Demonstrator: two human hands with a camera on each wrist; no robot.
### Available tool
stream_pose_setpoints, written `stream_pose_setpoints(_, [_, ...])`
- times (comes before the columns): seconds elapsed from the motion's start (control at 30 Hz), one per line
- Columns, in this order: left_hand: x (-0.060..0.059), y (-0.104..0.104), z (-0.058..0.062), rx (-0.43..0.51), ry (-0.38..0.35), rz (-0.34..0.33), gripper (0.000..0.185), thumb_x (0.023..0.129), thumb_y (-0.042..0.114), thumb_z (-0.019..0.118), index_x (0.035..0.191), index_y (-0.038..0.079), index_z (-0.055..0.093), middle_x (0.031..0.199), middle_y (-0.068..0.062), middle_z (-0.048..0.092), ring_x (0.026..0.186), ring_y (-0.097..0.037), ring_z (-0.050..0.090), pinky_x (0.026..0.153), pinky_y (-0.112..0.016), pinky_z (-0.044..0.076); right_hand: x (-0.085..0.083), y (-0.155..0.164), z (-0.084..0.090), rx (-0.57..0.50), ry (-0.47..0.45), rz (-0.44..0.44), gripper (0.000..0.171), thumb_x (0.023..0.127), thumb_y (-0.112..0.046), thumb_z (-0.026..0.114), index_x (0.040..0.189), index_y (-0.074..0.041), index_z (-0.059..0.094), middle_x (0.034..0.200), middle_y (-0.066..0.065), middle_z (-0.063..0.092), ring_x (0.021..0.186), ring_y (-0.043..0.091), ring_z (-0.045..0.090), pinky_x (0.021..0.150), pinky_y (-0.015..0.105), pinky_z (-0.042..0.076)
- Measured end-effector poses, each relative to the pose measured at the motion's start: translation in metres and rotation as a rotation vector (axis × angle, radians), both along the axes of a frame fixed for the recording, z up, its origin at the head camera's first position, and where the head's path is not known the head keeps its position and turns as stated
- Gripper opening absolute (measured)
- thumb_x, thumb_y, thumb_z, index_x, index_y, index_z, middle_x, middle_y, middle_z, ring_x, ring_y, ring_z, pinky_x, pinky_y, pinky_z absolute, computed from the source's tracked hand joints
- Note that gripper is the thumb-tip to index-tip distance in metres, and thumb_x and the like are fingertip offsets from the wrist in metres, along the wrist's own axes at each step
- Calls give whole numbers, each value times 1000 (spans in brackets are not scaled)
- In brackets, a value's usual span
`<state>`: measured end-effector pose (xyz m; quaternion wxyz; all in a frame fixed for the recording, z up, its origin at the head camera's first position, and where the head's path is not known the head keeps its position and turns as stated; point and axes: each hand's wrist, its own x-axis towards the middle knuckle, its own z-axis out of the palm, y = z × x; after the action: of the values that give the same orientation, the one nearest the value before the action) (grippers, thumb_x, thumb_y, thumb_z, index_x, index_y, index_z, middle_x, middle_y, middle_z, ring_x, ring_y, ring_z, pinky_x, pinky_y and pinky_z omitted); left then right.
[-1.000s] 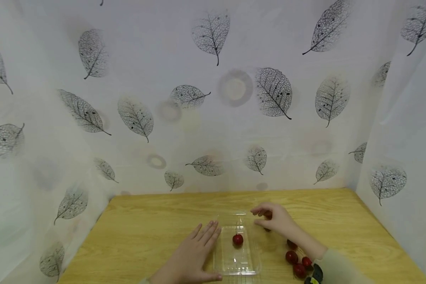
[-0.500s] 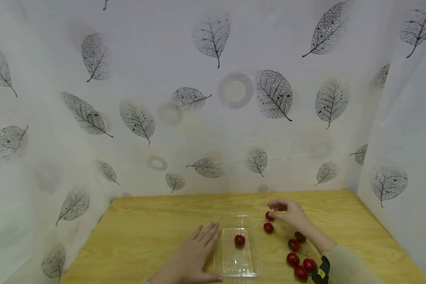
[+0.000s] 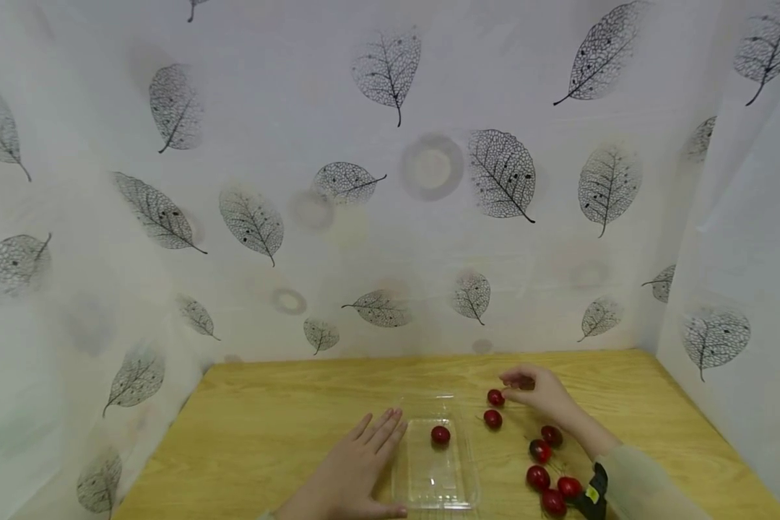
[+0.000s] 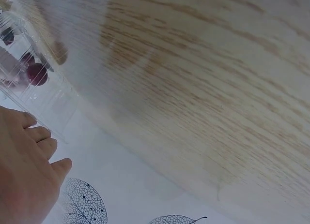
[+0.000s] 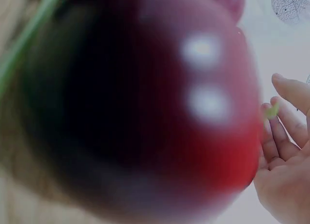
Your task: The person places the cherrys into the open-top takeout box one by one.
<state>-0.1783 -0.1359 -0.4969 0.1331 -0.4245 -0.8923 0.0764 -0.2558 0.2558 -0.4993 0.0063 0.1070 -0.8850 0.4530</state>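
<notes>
Head view: a left hand (image 3: 357,469) is laid flat, fingers straight, against the near-left side of a clear plastic tray (image 3: 437,498) in which one cherry (image 3: 440,435) is held. The right hand (image 3: 539,393) is reached past the tray's far-right corner, fingers curled around a cherry (image 3: 495,397) just beside their tips; whether that cherry is actually pinched cannot be told. More loose cherries (image 3: 546,477) are scattered beside the right wrist. A round cherry could be knocked rolling by the sleeve, or the light tray shifted if the flat hand is lifted.
</notes>
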Motion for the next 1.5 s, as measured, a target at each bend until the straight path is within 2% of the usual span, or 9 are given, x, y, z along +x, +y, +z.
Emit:
stream_pose_setpoints(0.1, [0,1,0,-3,-5,1,111,91,88,48,164,6,36,173,-14,35,159,-27,38,124,-45,45,-1,3,-4,13,-1,2,35,92,-12,82,121,6,73,115,22,77,101,26,72,85,20,59])
stream_pose_setpoints(0.27, [1,1,1,18,-52,13,110,92,87,47,165,6,35,174,-13,32,160,-27,36,125,-47,43,-5,9,-14,23,-10,5,38,91,-13,84,121,7,72,114,22,77,101,29,74,83,18,58])
stream_pose_setpoints(0.57, [1,2,2,25,-86,17,111,93,88,43,166,5,33,174,-15,33,161,-28,35,127,-48,39,-7,12,-27,22,-3,65,41,88,-15,86,120,6,72,116,19,76,100,23,70,84,20,58])
stream_pose_setpoints(0.73, [2,2,3,23,-103,26,110,94,87,42,166,6,33,175,-13,29,162,-28,33,128,-48,39,-6,7,-29,67,14,67,42,83,-18,90,117,1,75,112,14,74,100,21,66,85,24,57])
stream_pose_setpoints(0.97, [3,2,3,19,-84,21,110,93,88,42,166,5,33,175,-13,28,162,-28,34,128,-48,38,-7,1,-30,133,-6,30,44,79,-25,93,115,-6,76,110,7,73,100,19,64,90,35,56])
stream_pose_setpoints(1.27, [2,2,2,29,-95,22,110,94,87,42,166,5,32,175,-14,28,162,-29,33,129,-49,37,-9,-3,-29,150,-13,9,37,81,-18,92,113,-8,77,105,4,74,96,17,63,86,34,55])
stream_pose_setpoints(1.5, [1,1,-1,38,-67,17,111,92,88,44,166,6,33,174,-15,30,161,-29,35,126,-49,40,-8,-6,-28,174,37,49,38,82,-17,91,116,-9,77,106,2,77,99,19,66,88,31,55])
